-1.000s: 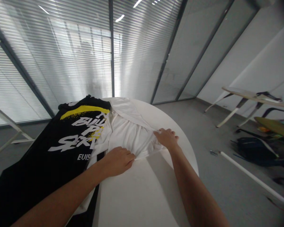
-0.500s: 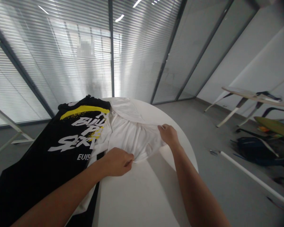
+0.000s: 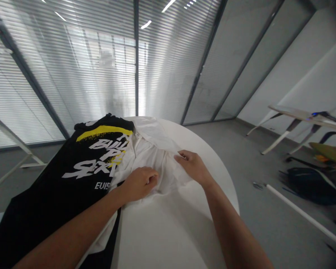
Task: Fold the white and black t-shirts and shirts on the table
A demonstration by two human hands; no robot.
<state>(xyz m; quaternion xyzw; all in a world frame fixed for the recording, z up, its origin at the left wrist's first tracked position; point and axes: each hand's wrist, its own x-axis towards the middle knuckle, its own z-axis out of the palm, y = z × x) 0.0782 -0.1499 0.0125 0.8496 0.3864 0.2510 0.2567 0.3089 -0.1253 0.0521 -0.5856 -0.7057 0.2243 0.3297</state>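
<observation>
Left hand (image 3: pixel 138 184): fingers curled onto the white shirt (image 3: pixel 147 151); we cannot tell if clamped.
Right hand (image 3: pixel 194 167): fingers together on the same shirt; we cannot tell if clamped.
Shirt: thin, creased, bunched between our hands on the round white desk (image 3: pixel 162 231).
Beside: smooth black cloth (image 3: pixel 52 209), yellow-and-white print, under the shirt's edge.

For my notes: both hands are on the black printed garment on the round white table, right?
No: the head view shows the left hand and right hand on the white shirt, not the black printed garment, which lies on the round white table.
</observation>
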